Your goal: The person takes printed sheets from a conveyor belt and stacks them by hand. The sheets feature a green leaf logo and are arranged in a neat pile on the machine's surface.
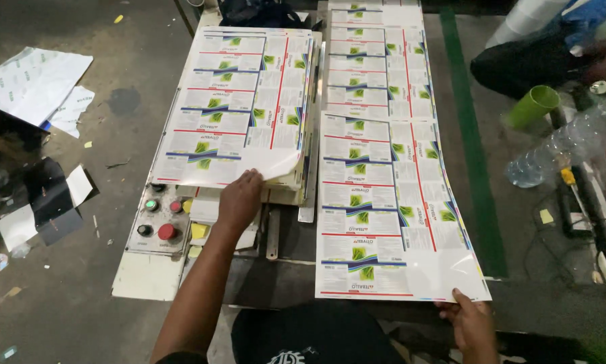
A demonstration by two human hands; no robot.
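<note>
- The right hand (473,322) pinched the near right corner of a loose printed sheet (384,209), thumb on top and fingers tucked under the edge.
- The left hand (239,199) lay with its fingertips on the near edge of the stack of printed sheets (242,101), where the top sheet's corner curled up white just beside the fingers; it pressed or lifted that edge without a closed grasp that I could make out.
- The loose sheet lay flat and slightly skewed on the dark worktable (282,269), its near edge close to the table's front, its far edge overlapping another row of sheets (377,61) running away from the person.
- A narrow gap of bare table with a metal strip (308,195) separated the stack from the loose sheet.
- Left of the left hand, a control panel (158,219) carried green, red and black buttons, near the stack's near edge.
- Right of the loose sheet ran a green stripe (474,148), with open dark surface beyond it.
- Farther right lay a clear plastic bottle (562,145) on its side, contents not readable, and a green tube (532,106), its open end showing nothing inside.
- On the floor at left lay scattered white paper (33,84), well apart from the table.
- Another person's dark sleeve (538,64) showed at the upper right.
</note>
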